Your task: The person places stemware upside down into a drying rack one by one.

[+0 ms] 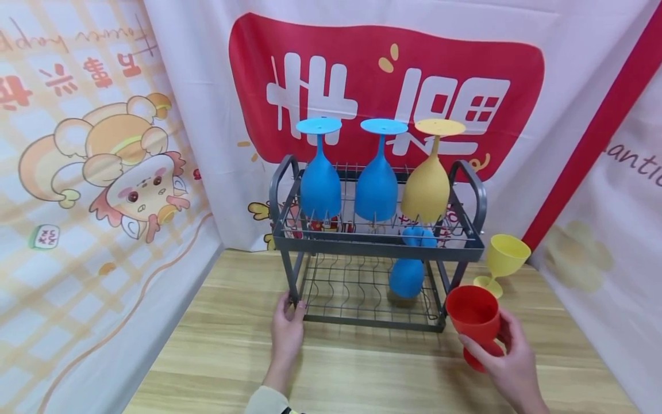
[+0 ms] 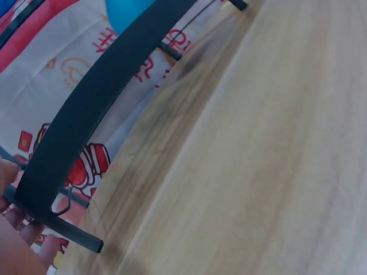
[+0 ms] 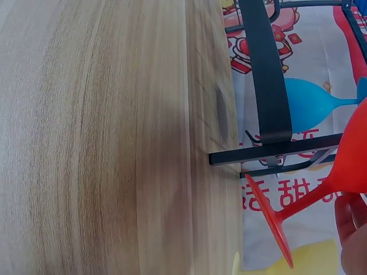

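A dark two-tier dish rack [image 1: 357,247] stands on the table. My left hand [image 1: 287,333] grips its lower front-left corner; in the left wrist view, fingers [image 2: 31,232] curl behind the rack's foot. My right hand [image 1: 512,362] holds a red plastic goblet [image 1: 478,330] by its bowl, mouth up, beside the rack's front-right corner. In the right wrist view the goblet's stem and round foot [image 3: 269,220] show. Upside down on the top tier are two blue goblets [image 1: 320,187] and an orange-yellow goblet [image 1: 426,190]. Another blue goblet [image 1: 407,279] is upside down on the lower tier.
A yellow goblet [image 1: 507,256] stands upright right of the rack, behind the red one. The wooden table [image 1: 222,345] extends in front of the rack. Printed cloths [image 1: 201,115] hang behind and on both sides.
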`<state>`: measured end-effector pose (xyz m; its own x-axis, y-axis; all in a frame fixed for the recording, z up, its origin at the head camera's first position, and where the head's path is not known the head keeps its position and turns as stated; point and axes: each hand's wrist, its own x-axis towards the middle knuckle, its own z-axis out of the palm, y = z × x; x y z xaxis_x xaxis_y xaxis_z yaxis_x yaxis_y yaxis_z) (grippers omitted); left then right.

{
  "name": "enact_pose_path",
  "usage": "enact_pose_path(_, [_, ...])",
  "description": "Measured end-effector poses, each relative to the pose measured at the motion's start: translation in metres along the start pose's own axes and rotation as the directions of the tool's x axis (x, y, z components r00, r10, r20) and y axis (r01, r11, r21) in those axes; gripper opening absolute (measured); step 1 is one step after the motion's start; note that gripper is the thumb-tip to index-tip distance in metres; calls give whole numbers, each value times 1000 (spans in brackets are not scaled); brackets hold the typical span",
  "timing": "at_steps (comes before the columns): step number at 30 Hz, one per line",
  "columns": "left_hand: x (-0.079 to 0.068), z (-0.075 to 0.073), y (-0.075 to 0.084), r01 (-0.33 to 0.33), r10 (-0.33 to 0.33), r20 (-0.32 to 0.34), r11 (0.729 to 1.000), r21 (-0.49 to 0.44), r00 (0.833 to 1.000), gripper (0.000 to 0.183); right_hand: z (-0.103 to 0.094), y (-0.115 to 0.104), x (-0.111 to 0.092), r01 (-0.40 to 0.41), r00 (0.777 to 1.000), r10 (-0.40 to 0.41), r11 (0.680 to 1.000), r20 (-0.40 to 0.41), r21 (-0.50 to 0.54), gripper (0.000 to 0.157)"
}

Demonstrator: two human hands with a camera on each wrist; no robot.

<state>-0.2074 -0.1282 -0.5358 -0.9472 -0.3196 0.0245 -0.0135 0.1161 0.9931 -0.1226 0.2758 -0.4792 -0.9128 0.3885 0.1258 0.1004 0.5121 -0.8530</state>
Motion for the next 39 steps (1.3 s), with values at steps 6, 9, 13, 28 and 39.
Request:
enact_pose_path(6, [-15, -2, 10, -89, 97, -118, 993, 76, 988, 58, -1, -3, -3, 123, 992, -121, 991, 34, -61, 102])
enact_pose_path(9, [-22, -1, 16, -162, 174, -137, 982, 95, 975, 52, -1, -8, -3, 239, 971, -235, 966, 49, -97, 102])
enact_pose_path(13, [-33, 5, 26, -271, 279, -77, 957, 105, 957, 45, 5, -17, -2, 410, 912, -404, 899, 68, -153, 102])
enact_pose_path(28, [-64, 36, 73, -377, 367, 465, 923, -76, 806, 59, 36, -61, -3, 716, 698, -676, 666, 235, -211, 97])
enact_pose_path(39, [-69, 42, 85, -337, 318, 588, 938, -82, 744, 71, 61, -83, -9, 812, 584, -732, 519, 351, -268, 98])
